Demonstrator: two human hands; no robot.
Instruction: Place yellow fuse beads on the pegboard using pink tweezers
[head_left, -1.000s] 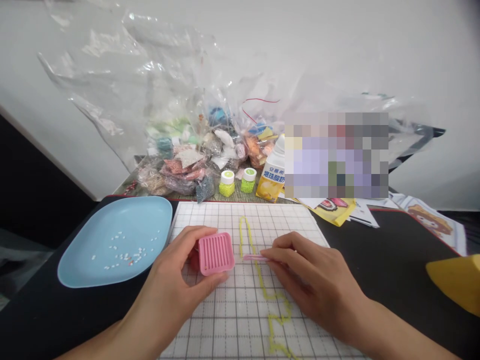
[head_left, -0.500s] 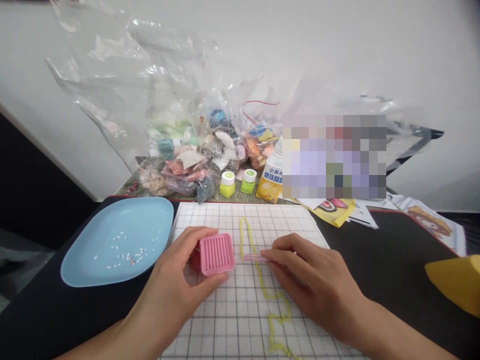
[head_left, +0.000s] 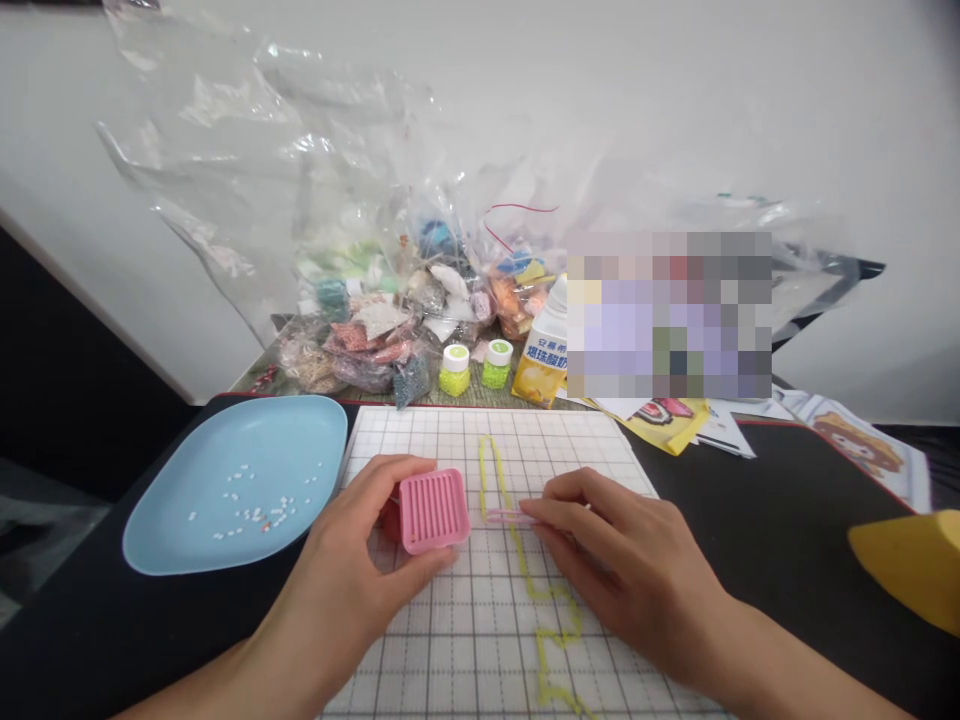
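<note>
A white gridded board (head_left: 465,640) lies in front of me with a line of yellow-green beads (head_left: 559,605) running down it. My left hand (head_left: 352,580) is closed around a small pink ribbed box (head_left: 433,510), holding it on the board. My right hand (head_left: 622,570) pinches pink tweezers (head_left: 506,517), whose tip rests at the bead line just right of the box. Left of the board sits a light blue plate (head_left: 187,540) with several small white beads scattered on it.
Behind the board lie clear plastic bags of coloured beads (head_left: 390,330), two small green-capped jars (head_left: 475,365) and a yellow-labelled bottle (head_left: 544,360). Printed pattern sheets (head_left: 855,445) lie at right, and a yellow object (head_left: 911,575) sits at the right edge.
</note>
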